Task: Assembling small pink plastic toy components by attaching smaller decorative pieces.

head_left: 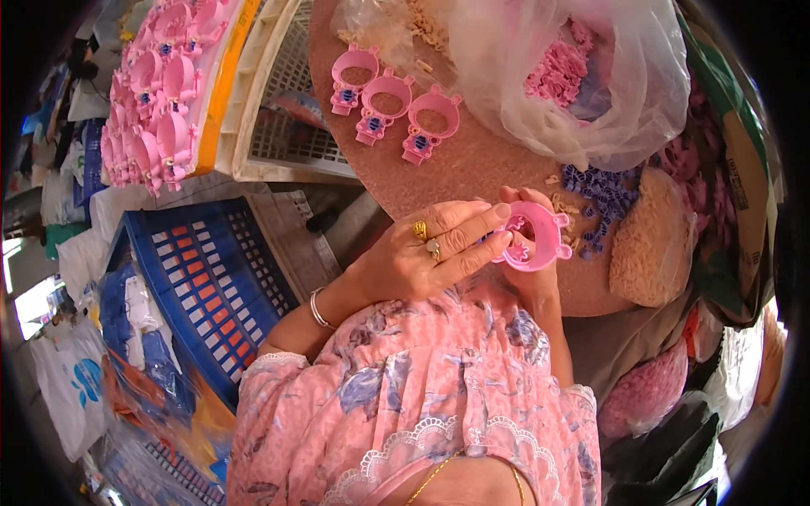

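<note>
Right now, from where I stand: pink ring [552,229] at the counter's [498,173] near edge, left hand's [434,249] grip narrow on its side, right hand's [538,283] grip holding it too. Just beyond, blue bits [601,198], beige-filled bag [648,244]. Further out, three pink trinkets [372,126], cloudy bag [485,93], blue basket [139,240].

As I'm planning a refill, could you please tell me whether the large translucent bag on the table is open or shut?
Open: the translucent bag has its mouth spread, exposing pink pieces inside.
</note>
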{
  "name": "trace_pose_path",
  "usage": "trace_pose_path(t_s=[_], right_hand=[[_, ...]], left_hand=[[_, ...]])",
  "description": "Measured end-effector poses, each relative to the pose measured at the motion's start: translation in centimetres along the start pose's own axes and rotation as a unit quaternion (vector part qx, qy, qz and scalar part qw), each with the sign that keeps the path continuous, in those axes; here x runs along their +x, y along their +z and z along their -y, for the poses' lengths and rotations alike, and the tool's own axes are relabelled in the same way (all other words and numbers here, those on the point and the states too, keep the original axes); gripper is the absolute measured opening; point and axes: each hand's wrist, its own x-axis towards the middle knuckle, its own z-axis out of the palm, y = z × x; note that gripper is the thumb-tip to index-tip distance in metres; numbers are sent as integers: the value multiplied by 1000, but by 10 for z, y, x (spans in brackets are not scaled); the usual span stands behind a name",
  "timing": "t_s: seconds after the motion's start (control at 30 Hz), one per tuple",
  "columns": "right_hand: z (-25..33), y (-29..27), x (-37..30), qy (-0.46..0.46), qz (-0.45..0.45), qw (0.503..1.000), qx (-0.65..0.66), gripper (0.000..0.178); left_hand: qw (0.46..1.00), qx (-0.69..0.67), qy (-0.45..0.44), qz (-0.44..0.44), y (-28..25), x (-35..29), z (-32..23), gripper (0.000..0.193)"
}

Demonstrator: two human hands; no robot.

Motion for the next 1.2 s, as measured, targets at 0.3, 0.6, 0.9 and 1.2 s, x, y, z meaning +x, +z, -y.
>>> trace_pose_path(t_s=[0.3, 0.6, 0.9, 1.2], right_hand=[[12, 11, 7, -46, 90, 990, 95, 44], [24, 24, 4, -59, 71, 995, -29, 46], [13, 35, 1, -84, -50, 994, -40, 32], [21, 43, -6, -161, -70, 959, -222, 28]], left_hand=[[995, 89, 47, -8, -9, 5, -9, 38], [996, 56, 68, -13, -2, 1, -3, 43], [819, -357, -414, -174, 30, -5, -11, 38], [793, -448, -345, -226, 37, -13, -6, 42]])
